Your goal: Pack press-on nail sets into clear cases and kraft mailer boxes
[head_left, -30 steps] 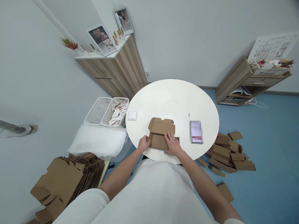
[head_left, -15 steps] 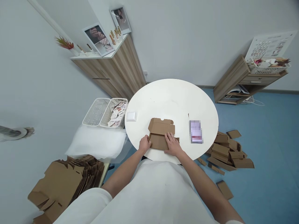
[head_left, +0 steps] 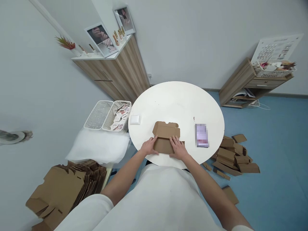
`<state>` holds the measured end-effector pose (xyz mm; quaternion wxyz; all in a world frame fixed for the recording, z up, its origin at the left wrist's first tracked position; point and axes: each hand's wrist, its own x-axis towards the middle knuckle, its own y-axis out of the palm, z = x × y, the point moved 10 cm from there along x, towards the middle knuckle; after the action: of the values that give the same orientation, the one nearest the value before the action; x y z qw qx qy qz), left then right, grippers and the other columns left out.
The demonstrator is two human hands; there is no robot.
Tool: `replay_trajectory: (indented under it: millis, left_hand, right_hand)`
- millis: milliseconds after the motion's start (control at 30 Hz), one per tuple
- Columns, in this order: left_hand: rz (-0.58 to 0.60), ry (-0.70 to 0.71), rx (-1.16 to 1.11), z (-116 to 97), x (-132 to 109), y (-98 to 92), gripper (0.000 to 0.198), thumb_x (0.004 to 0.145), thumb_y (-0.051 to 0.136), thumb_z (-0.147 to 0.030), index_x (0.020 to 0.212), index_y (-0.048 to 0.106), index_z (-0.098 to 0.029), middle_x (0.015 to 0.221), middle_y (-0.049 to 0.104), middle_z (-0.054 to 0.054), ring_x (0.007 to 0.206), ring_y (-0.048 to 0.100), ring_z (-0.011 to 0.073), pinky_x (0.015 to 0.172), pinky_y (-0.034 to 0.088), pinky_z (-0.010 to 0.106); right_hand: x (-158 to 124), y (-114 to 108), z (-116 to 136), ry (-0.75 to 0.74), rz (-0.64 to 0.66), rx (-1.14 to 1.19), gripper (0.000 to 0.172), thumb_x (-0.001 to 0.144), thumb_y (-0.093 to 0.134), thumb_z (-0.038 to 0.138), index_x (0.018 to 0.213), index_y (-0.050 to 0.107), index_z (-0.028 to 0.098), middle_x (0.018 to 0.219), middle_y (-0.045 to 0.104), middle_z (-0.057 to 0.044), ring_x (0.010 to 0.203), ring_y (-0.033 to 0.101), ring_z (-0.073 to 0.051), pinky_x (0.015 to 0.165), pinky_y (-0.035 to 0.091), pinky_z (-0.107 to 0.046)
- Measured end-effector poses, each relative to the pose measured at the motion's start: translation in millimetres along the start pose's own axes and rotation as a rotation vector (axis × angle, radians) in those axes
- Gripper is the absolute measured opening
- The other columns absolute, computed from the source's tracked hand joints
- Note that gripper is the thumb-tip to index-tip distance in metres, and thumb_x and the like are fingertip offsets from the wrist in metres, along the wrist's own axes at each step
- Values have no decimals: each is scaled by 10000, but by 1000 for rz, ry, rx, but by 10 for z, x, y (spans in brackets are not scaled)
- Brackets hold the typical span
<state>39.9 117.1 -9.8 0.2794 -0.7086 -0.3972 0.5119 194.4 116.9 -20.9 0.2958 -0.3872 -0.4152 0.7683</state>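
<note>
A brown cardboard box (head_left: pixel 166 130), partly folded, lies near the front edge of the round white table (head_left: pixel 173 96). Its notched lid panel stands open on the far side. My left hand (head_left: pixel 148 147) grips the box's left end, the fingers at the fold and the thumb by the near edge. On the right part of the box, my right hand (head_left: pixel 178 148) has its fingers over the panel and its thumb at the near edge. A small side flap (head_left: pixel 183 143) sticks out past the right hand.
A blurred purple item (head_left: pixel 201 135) lies right on the table, a white packet (head_left: pixel 135 119) left. White baskets (head_left: pixel 98 115) stand beside the table, above translucent sheets (head_left: pixel 98 146) and stacked flat cardboard (head_left: pixel 60 189). Folded boxes (head_left: pixel 237 157) cover floor at right. Cabinets (head_left: pixel 120 77) stand behind.
My left hand has shifted its hold on the box's left end, its fingers reaching further up to the fold and its thumb now spread to the near edge. My right hand stays nearly still.
</note>
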Motion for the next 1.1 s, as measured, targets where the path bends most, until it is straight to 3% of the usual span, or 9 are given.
replay_trajectory:
  millis: [100,167,267,400,500,667,800,900,1100]
  left_hand:
    - [-15,-1,-7,11,18,19,1120,488,733,-497,1380,92,-276,1209,439,92,1058,508,288,761,418,300]
    - [-24,-19,-15,35,14,34,1125,491,728,-503,1381,80,-272,1201,446,93,1051,510,286,748,421,299]
    - [-37,-50,-38,70,12,53,1114,503,713,-511,1381,73,-265,1186,453,98,1032,518,282,723,425,294]
    - [-57,-59,-68,74,19,60,1097,508,707,-496,1377,81,-258,1169,458,98,1026,517,278,697,428,290]
    - [-62,-64,-85,70,11,57,1095,505,712,-482,1375,85,-259,1166,460,97,1034,512,278,701,427,291]
    - [-46,-72,-124,60,-43,70,1113,501,722,-477,1377,70,-259,1212,434,108,1081,481,290,744,424,307]
    - [-27,-69,-152,49,-94,125,1120,494,727,-480,1376,71,-268,1237,413,108,1098,467,293,775,421,324]
    - [-34,-59,-164,36,-126,155,1133,489,725,-489,1379,63,-262,1232,411,110,1085,471,296,773,421,334]
    - [-35,-67,-184,29,-169,199,1148,481,726,-487,1383,49,-276,1223,410,102,1058,487,292,769,414,319]
  right_hand:
    - [-99,-91,-67,39,-118,6,977,650,598,493,1393,27,215,1475,31,-103,1341,-52,-272,1023,110,-479]
    - [-234,-143,-222,142,-234,61,888,704,535,514,1392,63,212,1474,39,-106,1342,-24,-281,1020,131,-481]
    - [-485,-60,-547,344,-347,284,806,770,424,530,1396,55,181,1452,147,-129,1326,147,-281,991,249,-447]
    - [-619,237,-746,433,-325,702,747,832,322,473,1396,-54,160,1399,293,-148,1154,464,-236,879,405,-369]
    - [-583,328,-745,433,-304,971,681,840,321,420,1404,26,177,1348,392,-138,1102,510,-239,841,431,-378]
    - [-470,266,-646,443,-286,1239,580,781,421,411,1305,360,169,1245,509,-115,1099,506,-237,814,444,-340]
    - [-360,147,-515,402,-303,1204,516,725,496,441,1166,494,172,1036,611,-71,927,570,-192,759,446,-293]
    - [-292,128,-487,439,-288,999,461,689,543,412,1086,526,178,903,614,-38,787,573,-163,700,434,-272]
    - [-225,242,-515,535,-127,638,310,742,485,296,1035,481,193,746,607,-10,741,574,-169,601,376,-247]
